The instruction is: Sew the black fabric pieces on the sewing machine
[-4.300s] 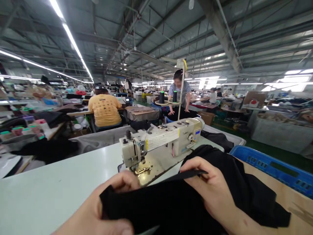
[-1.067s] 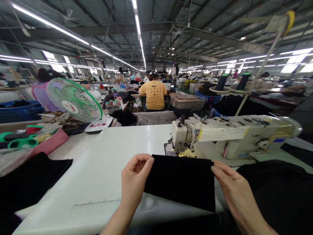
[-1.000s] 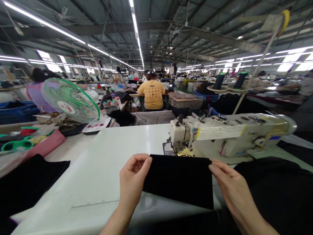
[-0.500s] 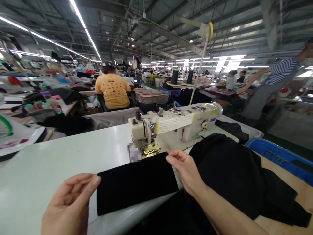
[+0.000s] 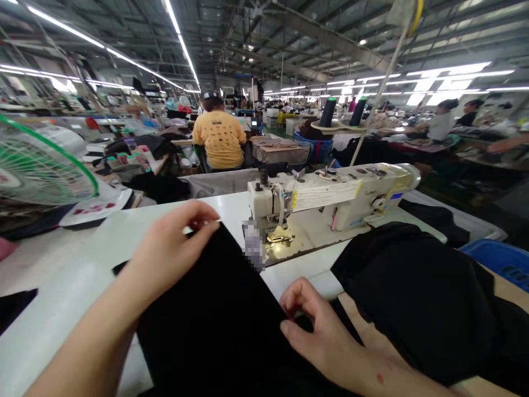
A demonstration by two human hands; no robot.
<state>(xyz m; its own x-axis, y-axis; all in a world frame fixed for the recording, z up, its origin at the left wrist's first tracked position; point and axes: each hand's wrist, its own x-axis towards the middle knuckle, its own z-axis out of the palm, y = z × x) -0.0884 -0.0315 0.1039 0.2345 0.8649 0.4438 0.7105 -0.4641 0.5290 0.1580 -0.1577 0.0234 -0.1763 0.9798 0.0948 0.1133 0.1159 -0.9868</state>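
Note:
A piece of black fabric [image 5: 206,309] stretches between my two hands, in front of the sewing machine [image 5: 322,198]. My left hand [image 5: 177,231] pinches its upper corner, left of the needle area. Lower and to the right, my right hand [image 5: 309,320] has thumb and fingertips closed on the fabric's right edge. The cloth slants down from left to right, and its lower part runs out of the picture toward me. Neither hand touches the machine.
A heap of black cloth [image 5: 417,298] lies right of my right hand, with a blue basket [image 5: 500,256] beyond it. On the left stands a green-rimmed fan [image 5: 45,160]. A person in a yellow shirt [image 5: 219,138] sits ahead. Thread cones [image 5: 328,113] stand behind the machine.
My left hand has moved up and right, while my right hand has gone lower. The fabric has turned from nearly level to steeply slanted and shows a larger area. The view has swung left.

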